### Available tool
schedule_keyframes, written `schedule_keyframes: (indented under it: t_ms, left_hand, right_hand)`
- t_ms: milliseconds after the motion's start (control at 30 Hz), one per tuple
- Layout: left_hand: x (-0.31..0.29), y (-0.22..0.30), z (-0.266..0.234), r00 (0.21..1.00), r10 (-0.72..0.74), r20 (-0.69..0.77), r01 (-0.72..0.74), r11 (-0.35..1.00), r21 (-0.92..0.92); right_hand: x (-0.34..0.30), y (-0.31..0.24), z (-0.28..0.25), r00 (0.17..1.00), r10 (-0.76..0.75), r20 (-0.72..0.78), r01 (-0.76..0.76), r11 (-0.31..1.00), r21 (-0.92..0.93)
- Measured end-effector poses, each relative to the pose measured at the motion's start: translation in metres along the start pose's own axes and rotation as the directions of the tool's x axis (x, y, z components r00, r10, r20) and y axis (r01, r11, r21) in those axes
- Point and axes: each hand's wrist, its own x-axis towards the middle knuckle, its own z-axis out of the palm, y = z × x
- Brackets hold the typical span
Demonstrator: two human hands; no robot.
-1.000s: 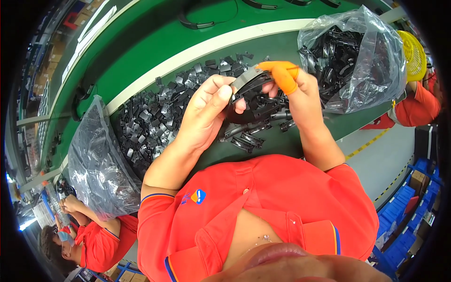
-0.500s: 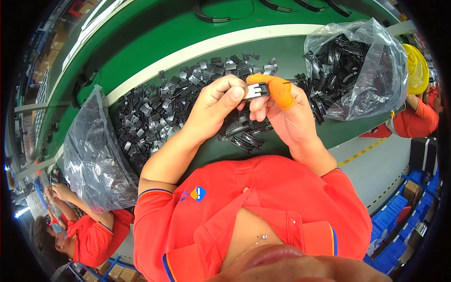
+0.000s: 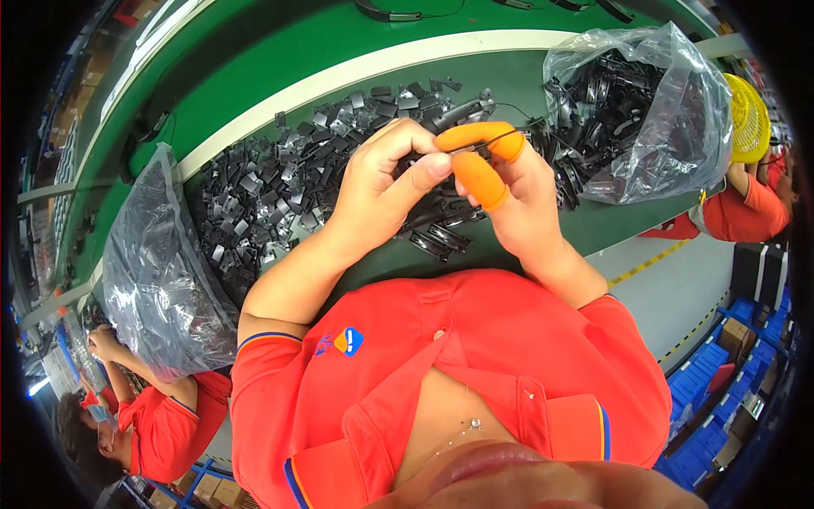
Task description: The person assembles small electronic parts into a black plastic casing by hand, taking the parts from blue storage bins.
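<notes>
My left hand (image 3: pixel 373 191) and my right hand (image 3: pixel 521 195) meet above the green bench, both closed in a pinch. Between their fingertips is a small black plastic piece (image 3: pixel 471 148), seen nearly edge-on and mostly covered by the fingers. Orange finger cots (image 3: pixel 481 180) cover the thumb and index finger of my right hand. Just beyond the fingers lies a dark, bar-shaped part (image 3: pixel 465 111) with a thin cable near it. Left of my hands spreads a heap of small black plates (image 3: pixel 280 182). Curved black pieces (image 3: pixel 441 242) rest on the bench below my hands.
A clear bag of black parts (image 3: pixel 670 170) stands at the right, beside a yellow basket (image 3: pixel 749 119). Another plastic bag (image 3: pixel 165 280) sits at the left. Past a pale rail (image 3: pixel 339 75) runs a green belt (image 3: pixel 254 64) carrying dark curved parts. Co-workers sit on both sides.
The black piece has been turned from its bright, pronged face to nearly edge-on. My right thumb has come forward over it, and a bar-shaped part now shows beyond my fingers.
</notes>
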Motion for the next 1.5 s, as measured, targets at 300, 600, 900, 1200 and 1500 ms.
schedule_keyframes:
  t_ms: [300, 600, 900, 1200, 1500]
  left_hand:
    - [-0.001, 0.022, -0.003, 0.959, 0.059, 0.279, -0.162, 0.917, 0.364]
    - [-0.003, 0.018, -0.004, 0.955, -0.024, 0.295, -0.091, 0.924, 0.371]
    - [0.007, 0.024, -0.022, 0.793, -0.149, 0.591, 0.334, 0.917, -0.217]
    - [0.008, 0.038, -0.048, 0.956, -0.027, 0.291, 0.174, 0.853, -0.492]
    - [0.014, 0.042, -0.089, 0.936, 0.339, 0.091, 0.064, 0.089, -0.994]
  right_hand:
    - [0.0, 0.001, -0.004, 0.99, 0.062, -0.125, -0.03, 0.968, 0.248]
    - [0.001, 0.002, 0.001, 0.99, 0.094, -0.102, -0.059, 0.951, 0.304]
    - [0.008, -0.004, -0.009, 0.983, 0.185, 0.01, -0.175, 0.913, 0.369]
    - [0.048, 0.01, -0.054, 0.998, -0.003, 0.068, -0.018, 0.951, 0.309]
    - [0.119, 0.087, -0.081, 0.995, 0.046, 0.09, 0.004, 0.868, -0.496]
